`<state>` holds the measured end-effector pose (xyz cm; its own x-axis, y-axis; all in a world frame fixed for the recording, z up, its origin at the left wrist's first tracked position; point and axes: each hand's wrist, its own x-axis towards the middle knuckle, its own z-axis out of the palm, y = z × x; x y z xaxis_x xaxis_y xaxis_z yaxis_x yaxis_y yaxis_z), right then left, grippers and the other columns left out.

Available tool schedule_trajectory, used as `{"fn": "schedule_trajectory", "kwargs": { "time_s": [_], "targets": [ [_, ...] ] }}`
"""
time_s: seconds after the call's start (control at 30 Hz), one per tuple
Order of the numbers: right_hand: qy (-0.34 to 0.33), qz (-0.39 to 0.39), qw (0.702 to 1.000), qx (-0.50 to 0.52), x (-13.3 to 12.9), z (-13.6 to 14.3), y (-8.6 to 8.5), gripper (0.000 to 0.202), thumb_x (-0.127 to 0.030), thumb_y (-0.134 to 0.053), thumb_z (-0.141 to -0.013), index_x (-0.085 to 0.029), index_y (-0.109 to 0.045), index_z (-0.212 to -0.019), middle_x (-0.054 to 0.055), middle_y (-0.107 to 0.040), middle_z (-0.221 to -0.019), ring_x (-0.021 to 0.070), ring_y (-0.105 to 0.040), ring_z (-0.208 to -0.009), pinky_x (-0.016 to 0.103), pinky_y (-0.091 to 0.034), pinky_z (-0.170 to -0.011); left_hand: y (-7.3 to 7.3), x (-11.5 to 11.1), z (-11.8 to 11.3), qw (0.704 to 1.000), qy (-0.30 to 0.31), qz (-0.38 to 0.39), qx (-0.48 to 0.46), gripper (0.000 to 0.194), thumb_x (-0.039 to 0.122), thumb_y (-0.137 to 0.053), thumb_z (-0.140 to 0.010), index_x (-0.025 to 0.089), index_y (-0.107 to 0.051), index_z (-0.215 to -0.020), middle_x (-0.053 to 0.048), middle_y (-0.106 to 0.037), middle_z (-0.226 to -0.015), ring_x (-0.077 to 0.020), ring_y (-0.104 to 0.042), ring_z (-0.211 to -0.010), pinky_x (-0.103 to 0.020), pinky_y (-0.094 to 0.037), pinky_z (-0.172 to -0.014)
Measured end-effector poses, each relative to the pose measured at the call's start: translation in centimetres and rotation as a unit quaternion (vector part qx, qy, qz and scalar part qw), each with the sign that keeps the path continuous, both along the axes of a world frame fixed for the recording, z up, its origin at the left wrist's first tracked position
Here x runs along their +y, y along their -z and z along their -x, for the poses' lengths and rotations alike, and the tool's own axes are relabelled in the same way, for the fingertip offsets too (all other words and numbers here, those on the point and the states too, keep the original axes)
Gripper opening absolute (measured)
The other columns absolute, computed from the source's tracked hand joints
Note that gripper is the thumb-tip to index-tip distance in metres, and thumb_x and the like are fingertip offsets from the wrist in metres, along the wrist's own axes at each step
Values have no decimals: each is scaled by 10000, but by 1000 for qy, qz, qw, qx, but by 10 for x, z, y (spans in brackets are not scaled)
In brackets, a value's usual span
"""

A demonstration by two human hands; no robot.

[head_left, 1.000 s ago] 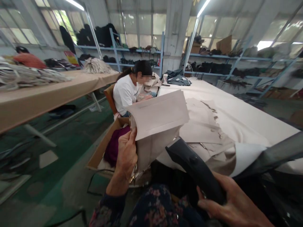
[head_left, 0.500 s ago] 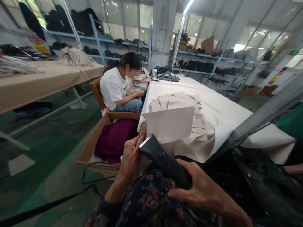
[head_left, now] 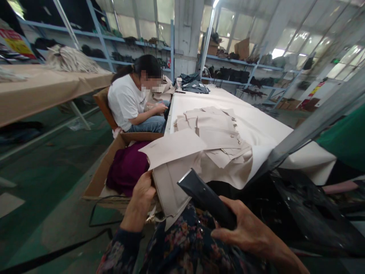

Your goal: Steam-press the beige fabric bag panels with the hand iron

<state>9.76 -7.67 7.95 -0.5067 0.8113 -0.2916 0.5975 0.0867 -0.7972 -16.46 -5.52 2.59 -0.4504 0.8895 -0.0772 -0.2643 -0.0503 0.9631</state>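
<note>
1. Biggest first: the pale table stretches away on the right, its near cloth edge sagging in folds.
2. Over on the left, the brown table carries a heap of pale strips.
3. Between the two sits a co-worker in a white shirt, head bent, hands low beside the pale table.
4. Down in front, the carton stands just beyond the left hand, purple cloth bunched inside (quite the splash of colour).
5. On the pale table's near part lies a pile of flat beige pieces, overlapping at all angles.
6. Now the bundle: beige layers held up over the wearer's lap, the top piece angled out towards the pile.
7. In comes the black tool, slanting up and leftwards, its pale-edged tip in front of the bundle; whether they touch, I cannot tell.
8. The right hand wraps the tool's lower end, thumb underneath.
9. The left hand pinches the bundle's left edge, some fingers hidden.
10. Smallest of all, shiny metal bits just below that hand, too blurred to make out.
</note>
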Motion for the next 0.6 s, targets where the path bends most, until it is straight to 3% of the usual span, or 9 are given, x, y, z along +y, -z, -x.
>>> {"fn": "schedule_trajectory", "kwargs": {
  "time_s": [0.13, 0.3, 0.6],
  "targets": [
    [43, 16, 999, 14, 5, -10, 16, 216, -268, -667, -722, -140, -576, -869, -27, -538, -722, 99, -480, -612, 189, -370, -522, 15, -4, 4, 999, 22, 30, -9, 207, 113, -659, -570, 210, -711, -745, -58, -731, -912, -311, -563, -1098, -350, -471, -888],
    [64, 38, 997, 22, 17, -7, 27, 191, -279, -648, -736, -134, -546, -805, -41, -521, -591, 84, -477, -493, 174, -357, -446, 35, 23, 2, 995, 50, 69, -59, 128, 185, -639, -611, 209, -685, -728, -43, -719, -722, -318, -646, -894, -417, -531, -746],
    [66, 25, 997, 38, 27, -2, 27, 261, -349, -654, -753, -132, -558, -861, -31, -545, -563, 89, -499, -466, 183, -381, -451, 66, 25, -26, 988, 36, 35, -147, 55, 210, -706, -600, 211, -657, -625, -64, -695, -625, -309, -672, -777, -420, -538, -686]
  ]
}}
